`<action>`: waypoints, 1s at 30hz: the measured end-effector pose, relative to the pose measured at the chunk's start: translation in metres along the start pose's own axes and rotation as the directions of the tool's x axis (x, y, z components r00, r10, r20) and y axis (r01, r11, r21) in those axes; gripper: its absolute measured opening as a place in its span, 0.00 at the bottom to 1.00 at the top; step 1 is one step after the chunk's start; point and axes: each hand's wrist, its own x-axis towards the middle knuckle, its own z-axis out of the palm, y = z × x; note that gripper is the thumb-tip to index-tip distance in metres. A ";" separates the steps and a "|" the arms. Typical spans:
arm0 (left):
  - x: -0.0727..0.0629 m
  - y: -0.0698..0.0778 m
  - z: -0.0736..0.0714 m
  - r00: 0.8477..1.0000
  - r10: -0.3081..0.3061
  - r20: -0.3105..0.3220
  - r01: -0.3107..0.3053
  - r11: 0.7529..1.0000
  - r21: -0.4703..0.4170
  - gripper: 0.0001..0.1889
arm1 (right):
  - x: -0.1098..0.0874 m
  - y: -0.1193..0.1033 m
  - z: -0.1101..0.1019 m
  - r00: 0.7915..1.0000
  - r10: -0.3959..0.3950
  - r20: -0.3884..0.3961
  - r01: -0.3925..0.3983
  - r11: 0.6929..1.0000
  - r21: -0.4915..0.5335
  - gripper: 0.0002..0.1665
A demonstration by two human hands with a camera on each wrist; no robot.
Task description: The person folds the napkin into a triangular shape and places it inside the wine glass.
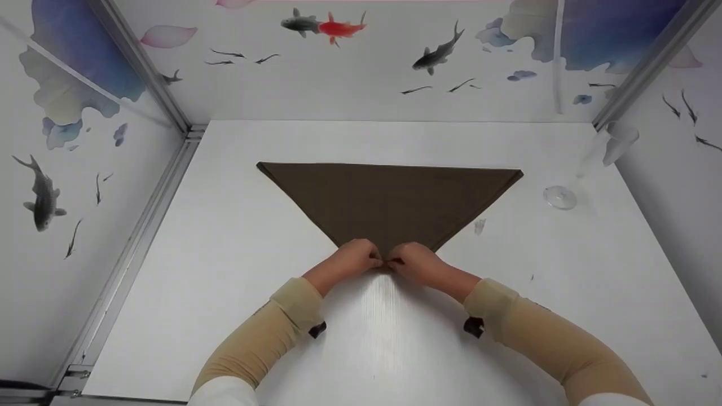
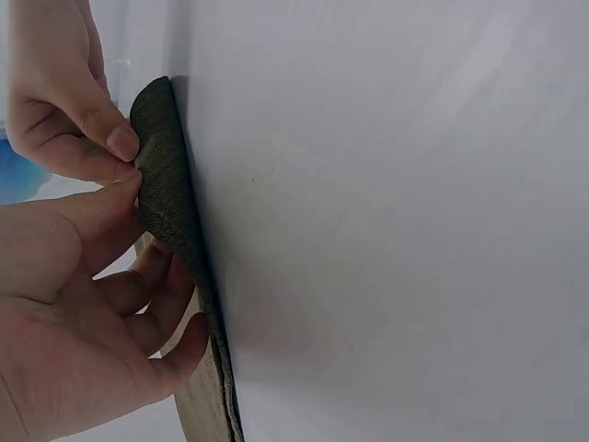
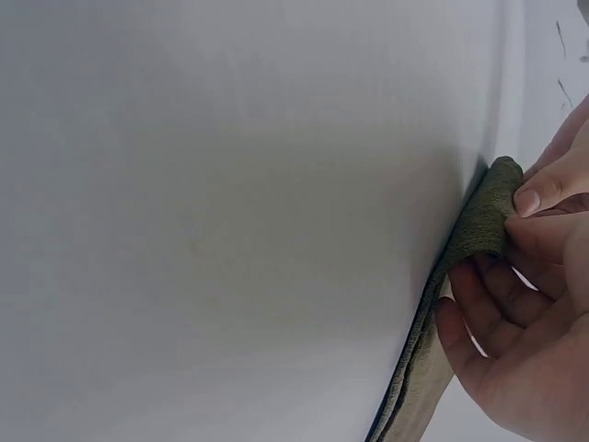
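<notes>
A dark brown cloth napkin point(image 1: 389, 197), folded into a triangle, lies on the white table with its long edge at the far side and its point toward me. At that near point my left hand point(image 1: 356, 256) and my right hand point(image 1: 418, 263) meet, knuckles almost together. Thumb and fingers of the left hand point(image 2: 87, 276) pinch the turned-up tip of the cloth point(image 2: 164, 175), its other fingers curved under the fold. From the opposite side, the right hand point(image 3: 543, 285) pinches the same lifted tip point(image 3: 488, 221), which looks curled over on itself.
A clear stemmed glass has its foot point(image 1: 560, 198) on the table right of the napkin and its bowl point(image 1: 621, 141) near the right panel. White panels with painted fish point(image 1: 437, 51) enclose the table on the back, left and right, framed by metal rails point(image 1: 138, 237).
</notes>
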 end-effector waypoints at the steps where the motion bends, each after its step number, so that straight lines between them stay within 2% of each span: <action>1: 0.001 0.001 0.000 1.000 -0.015 0.005 0.015 1.000 -0.002 0.08 | 0.001 -0.001 0.000 1.000 0.029 0.003 -0.029 1.000 0.004 0.06; 5: 0.004 0.006 -0.005 0.996 -0.080 0.026 0.080 0.997 -0.008 0.08 | 0.002 -0.003 -0.001 0.990 0.141 0.007 -0.141 0.990 -0.002 0.02; 7: 0.007 0.008 -0.007 0.995 -0.098 0.032 0.098 0.995 0.003 0.08 | 0.003 -0.002 -0.002 0.985 0.170 0.007 -0.170 0.985 -0.015 0.02; 12: 0.012 0.008 -0.009 0.992 -0.123 0.031 0.122 0.992 0.030 0.05 | 0.004 -0.002 -0.003 0.984 0.179 0.010 -0.178 0.983 -0.043 0.02; 17: 0.014 0.007 -0.008 0.992 -0.121 -0.016 0.122 0.989 0.085 0.03 | 0.004 0.000 -0.003 0.989 0.147 -0.013 -0.148 0.987 -0.066 0.03; 19: 0.014 0.007 -0.006 0.995 -0.095 -0.040 0.099 0.987 0.130 0.02 | 0.005 0.001 -0.002 0.992 0.122 -0.029 -0.124 0.990 -0.073 0.04; 23: 0.013 0.008 -0.002 0.996 0.038 -0.078 -0.021 0.979 0.204 0.06 | 0.004 0.004 0.000 0.997 0.051 -0.063 -0.055 0.996 -0.066 0.06; 26: 0.011 0.009 0.001 0.985 0.151 -0.084 -0.124 0.955 0.268 0.12 | 0.003 0.006 0.001 0.996 -0.020 -0.092 0.015 0.998 -0.058 0.08; 28: 0.010 0.009 0.002 0.978 0.194 -0.075 -0.162 0.937 0.311 0.14 | 0.003 0.007 0.002 0.992 -0.073 -0.107 0.065 0.995 -0.076 0.09; 30: 0.008 0.009 0.002 0.976 0.211 -0.051 -0.182 0.923 0.338 0.13 | 0.002 0.008 0.003 0.986 -0.123 -0.113 0.111 0.988 -0.107 0.09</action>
